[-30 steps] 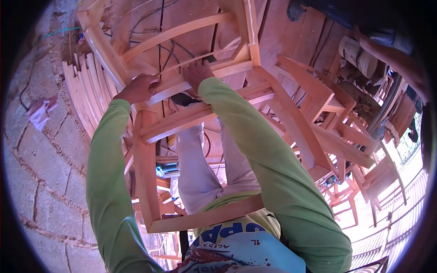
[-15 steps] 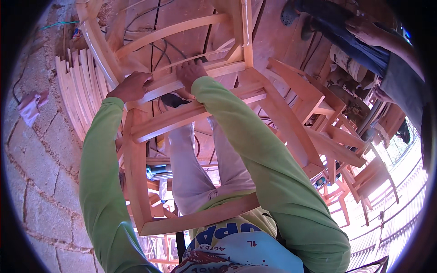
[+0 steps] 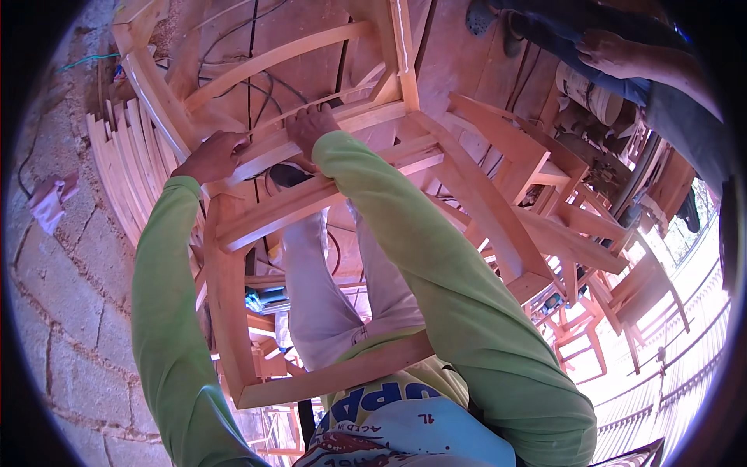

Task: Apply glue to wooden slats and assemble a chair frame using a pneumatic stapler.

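A pale wooden chair frame (image 3: 230, 311) stands tilted in front of me, its curved front rail against my shirt. Along its far crossbar (image 3: 272, 148) runs a thin wooden strip (image 3: 272, 121). My left hand (image 3: 208, 158) is closed at the strip's left end, thumb and fingertips pinched together against the bar. A little to the right, my right hand (image 3: 311, 127) has its fingers curled over the strip and the bar. My right forearm lies across the nearer crossbar (image 3: 288, 204). The fingertips of both hands are partly hidden.
Long wooden slats (image 3: 128, 167) lean by the block wall (image 3: 74, 311) at left. More wooden chair frames (image 3: 506, 156) are stacked at right. Beyond them stands another person (image 3: 622, 58), near a white bucket (image 3: 587, 93). Dark cables (image 3: 268, 89) cross the floor.
The whole view has shifted slightly, moving the frame a little left. Both hands keep their places on the bar. The other person's raised hand has moved left.
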Demonstrator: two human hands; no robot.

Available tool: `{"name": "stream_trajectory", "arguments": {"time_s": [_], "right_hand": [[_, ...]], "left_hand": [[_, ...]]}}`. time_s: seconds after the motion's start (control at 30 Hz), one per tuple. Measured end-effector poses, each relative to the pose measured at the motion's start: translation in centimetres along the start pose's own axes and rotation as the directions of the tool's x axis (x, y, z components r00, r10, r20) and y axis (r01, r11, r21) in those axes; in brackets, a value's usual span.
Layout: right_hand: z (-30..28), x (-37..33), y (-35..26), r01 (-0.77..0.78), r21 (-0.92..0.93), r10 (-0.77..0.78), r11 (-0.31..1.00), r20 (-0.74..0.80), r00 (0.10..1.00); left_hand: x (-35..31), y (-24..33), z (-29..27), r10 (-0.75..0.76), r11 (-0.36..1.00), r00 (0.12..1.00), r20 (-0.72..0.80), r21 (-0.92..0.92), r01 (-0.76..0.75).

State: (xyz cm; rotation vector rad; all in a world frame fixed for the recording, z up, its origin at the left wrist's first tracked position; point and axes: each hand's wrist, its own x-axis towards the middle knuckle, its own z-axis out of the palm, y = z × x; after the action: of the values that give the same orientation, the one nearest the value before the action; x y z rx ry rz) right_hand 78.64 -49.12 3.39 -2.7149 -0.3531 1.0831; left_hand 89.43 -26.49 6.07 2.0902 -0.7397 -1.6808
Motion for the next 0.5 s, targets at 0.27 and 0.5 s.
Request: {"name": "stream_trajectory", "arguments": {"time_s": [0.27,0.5], "right_hand": [[0.20,0.01,-0.05,0.000,0.012,0.000,1.000,-0.009,1.000],[0.26,0.90,0.17,-0.006,0.032,0.002,0.999,0.130,0.992]], "left_hand": [[-0.41,-0.15,0.43,0.019,0.999,0.997,-0.079,0.029,-0.017],[-0.95,-0.24,0.19,0.077,0.997,0.992,-0.104,0.000,-0.078]]}}
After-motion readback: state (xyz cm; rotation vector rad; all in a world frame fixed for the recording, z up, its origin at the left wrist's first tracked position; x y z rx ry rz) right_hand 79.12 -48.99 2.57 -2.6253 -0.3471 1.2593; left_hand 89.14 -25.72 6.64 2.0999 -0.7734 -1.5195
